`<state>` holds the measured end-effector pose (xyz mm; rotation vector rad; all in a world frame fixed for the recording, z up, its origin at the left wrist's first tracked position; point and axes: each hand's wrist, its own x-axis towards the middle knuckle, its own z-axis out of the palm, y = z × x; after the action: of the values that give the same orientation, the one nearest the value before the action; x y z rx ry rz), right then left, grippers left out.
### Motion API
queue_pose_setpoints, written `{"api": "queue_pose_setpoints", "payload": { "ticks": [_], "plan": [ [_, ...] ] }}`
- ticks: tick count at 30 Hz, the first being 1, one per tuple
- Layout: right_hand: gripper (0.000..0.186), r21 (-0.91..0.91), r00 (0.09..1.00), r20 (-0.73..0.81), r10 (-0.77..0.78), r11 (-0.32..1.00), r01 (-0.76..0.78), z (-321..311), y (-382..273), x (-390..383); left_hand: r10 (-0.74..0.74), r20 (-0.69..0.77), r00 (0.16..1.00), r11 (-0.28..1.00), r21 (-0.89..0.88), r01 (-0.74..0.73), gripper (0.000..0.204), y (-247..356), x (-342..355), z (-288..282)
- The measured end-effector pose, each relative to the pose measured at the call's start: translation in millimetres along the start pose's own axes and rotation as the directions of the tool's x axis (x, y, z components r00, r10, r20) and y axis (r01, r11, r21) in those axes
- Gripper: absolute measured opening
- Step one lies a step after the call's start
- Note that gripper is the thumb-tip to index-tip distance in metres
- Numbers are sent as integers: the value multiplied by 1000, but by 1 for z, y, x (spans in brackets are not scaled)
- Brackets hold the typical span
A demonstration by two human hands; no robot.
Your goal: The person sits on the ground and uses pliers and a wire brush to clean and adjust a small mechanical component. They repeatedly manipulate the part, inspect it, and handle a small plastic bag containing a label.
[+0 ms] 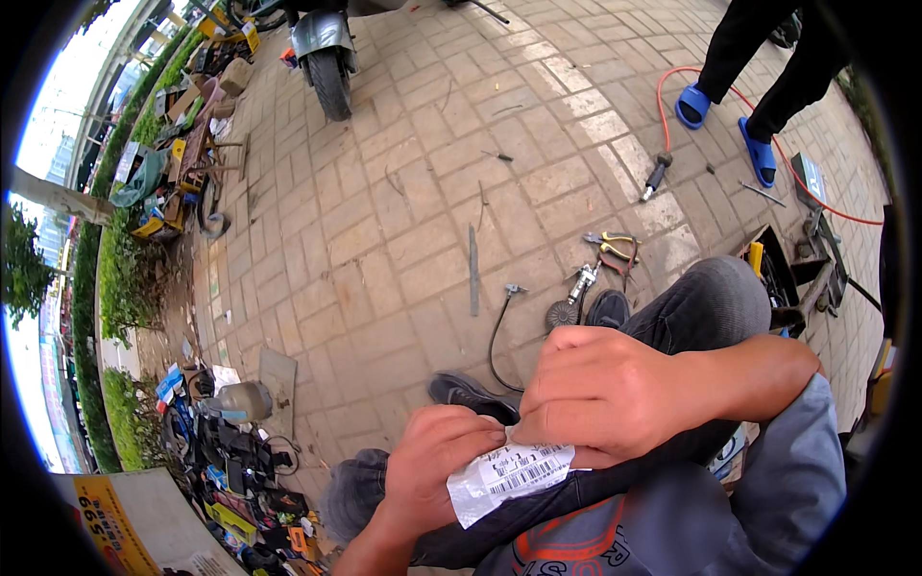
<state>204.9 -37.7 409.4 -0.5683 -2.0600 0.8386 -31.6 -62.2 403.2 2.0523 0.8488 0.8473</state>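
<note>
A small white plastic packet [511,482] with a printed barcode label is held over my lap. My left hand [437,461] is closed on its left edge, thumb along the top. My right hand [605,394] pinches the upper edge close beside the left thumb, fingers curled. What the packet contains is hidden. Beyond my right hand, on the paving by my shoe, lie yellow-handled pliers [615,238], a red-handled hand tool [618,266] and a silver tool [582,282] near a round dark disc [562,314]. A thin black hose [494,348] with a metal end curves beside them.
A flat metal strip [473,269] lies ahead. At far right, a person in blue slippers [759,154] stands by an orange air hose [661,101]; an open toolbox [768,267] sits near my right knee. Piled parts [226,470] lie at left. A scooter wheel [329,84] stands far ahead.
</note>
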Motion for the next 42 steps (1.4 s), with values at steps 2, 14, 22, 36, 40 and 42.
{"api": "queue_pose_setpoints", "payload": {
  "ticks": [2, 14, 22, 36, 40, 42],
  "plan": [
    [26, 270, 926, 84, 367, 887, -376, -2, -2, 5, -313, -115, 943, 936, -204, 286, 28, 3, -11, 3],
    [32, 443, 706, 339, 622, 556, -703, 34, 15, -1, -591, -246, 769, 691, -645, 325, 29, -14, -17, 13],
    [31, 647, 682, 231, 694, 414, -640, 32, 19, 3, -540, -190, 820, 622, -746, 237, 33, -15, -19, 8],
    [31, 568, 658, 358, 662, 405, -716, 25, 21, -3, -408, -127, 904, 818, -490, 300, 29, -18, -26, -5],
    [29, 576, 663, 315, 679, 418, -702, 26, 16, 0, -306, -116, 945, 926, -266, 267, 32, -11, -21, -5],
    [30, 541, 703, 278, 655, 498, -678, 28, 15, 0, -279, -82, 957, 939, -232, 254, 30, -6, -17, -5]
  ]
}}
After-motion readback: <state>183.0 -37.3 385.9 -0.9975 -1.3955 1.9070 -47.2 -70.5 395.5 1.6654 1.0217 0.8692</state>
